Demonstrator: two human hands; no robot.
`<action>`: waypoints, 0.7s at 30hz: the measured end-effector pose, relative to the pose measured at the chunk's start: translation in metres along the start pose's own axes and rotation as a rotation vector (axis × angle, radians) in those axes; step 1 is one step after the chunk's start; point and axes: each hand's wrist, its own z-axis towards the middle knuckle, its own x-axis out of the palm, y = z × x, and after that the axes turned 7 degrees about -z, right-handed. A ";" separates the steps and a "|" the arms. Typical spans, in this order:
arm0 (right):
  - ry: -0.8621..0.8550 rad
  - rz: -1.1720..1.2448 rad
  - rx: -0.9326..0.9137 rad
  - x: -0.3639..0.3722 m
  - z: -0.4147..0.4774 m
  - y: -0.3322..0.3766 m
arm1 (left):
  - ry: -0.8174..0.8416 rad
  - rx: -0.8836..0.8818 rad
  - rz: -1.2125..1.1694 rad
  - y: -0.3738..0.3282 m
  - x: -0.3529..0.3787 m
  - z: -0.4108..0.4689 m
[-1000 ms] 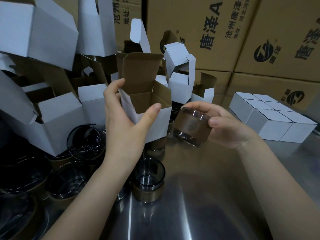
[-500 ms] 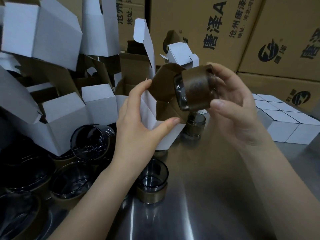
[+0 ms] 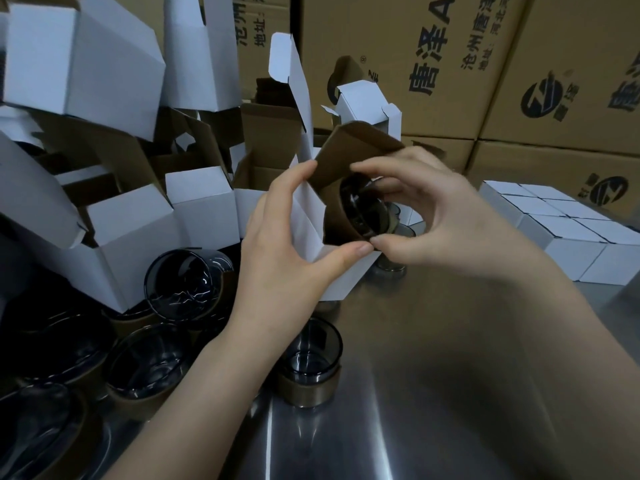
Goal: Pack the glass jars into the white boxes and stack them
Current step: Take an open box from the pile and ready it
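White box (image 3: 309, 221) gripped by left hand (image 3: 277, 268); at 3 o'clock, glass jar (image 3: 360, 210) — likely fragile, slick — rim-pinched by right hand (image 3: 443, 223).

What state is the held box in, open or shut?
Open: the box, gripped by the left hand, has its flap raised; the right hand holds a jar at its mouth.

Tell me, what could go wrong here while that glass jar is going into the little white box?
1. The jar is only partly inside the tilted box in the left hand, pinched by the right hand; a slip could drop it onto the metal table.
2. The box's open flap stands just above the jar and might catch or crumple.
3. A loose jar stands close beside the left forearm; lowering that arm could knock it.
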 end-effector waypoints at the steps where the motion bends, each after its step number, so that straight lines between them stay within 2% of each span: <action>1: 0.052 -0.068 0.001 -0.003 0.003 0.005 | 0.002 0.000 -0.002 0.001 0.000 0.000; 7: 0.302 -0.519 -0.049 -0.018 0.030 0.035 | 0.012 -0.009 -0.014 0.002 -0.002 0.002; 13: 0.488 -0.734 -0.187 -0.013 0.051 0.053 | 0.015 -0.020 -0.015 0.001 -0.002 0.003; 21: 0.577 -0.927 -0.268 -0.005 0.070 0.062 | 0.008 -0.040 -0.034 0.004 -0.005 0.005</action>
